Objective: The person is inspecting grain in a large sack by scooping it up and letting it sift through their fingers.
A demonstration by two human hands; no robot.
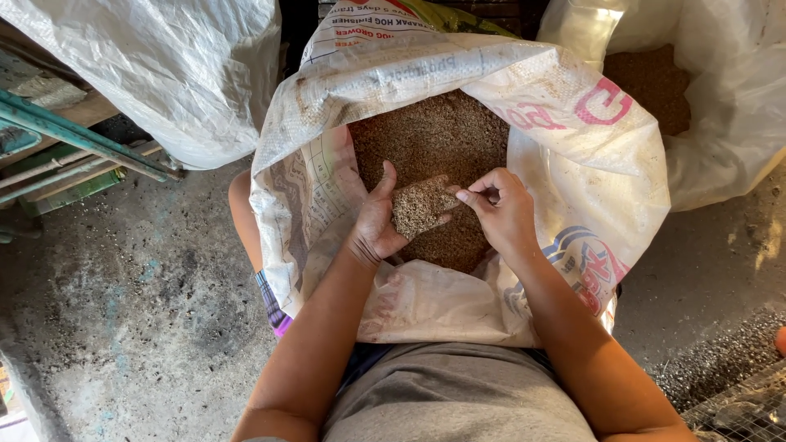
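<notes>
Head view: we note an open woven sack (573,164) standing on the concrete floor (139,311), between the person's knees and filled with brown granular feed (434,135). Our left hand (385,221) is cupped palm up over the sack mouth, holding a small heap of feed (419,209). Our right hand (501,209) is just beside it, fingers pinched together at the heap's edge; we cannot tell whether they hold any grains. The hands touch at the heap. A second sack (704,90) of similar feed stands at the far right, and a white bag (164,74) at the far left, beside green metal bars (74,135).

Risk, in our judgement: the heap sits loose on an open palm, so tilting the left hand would spill it. Spill would fall into the sack while both hands stay above the mouth; drifting past the rim would scatter feed on the floor.
</notes>
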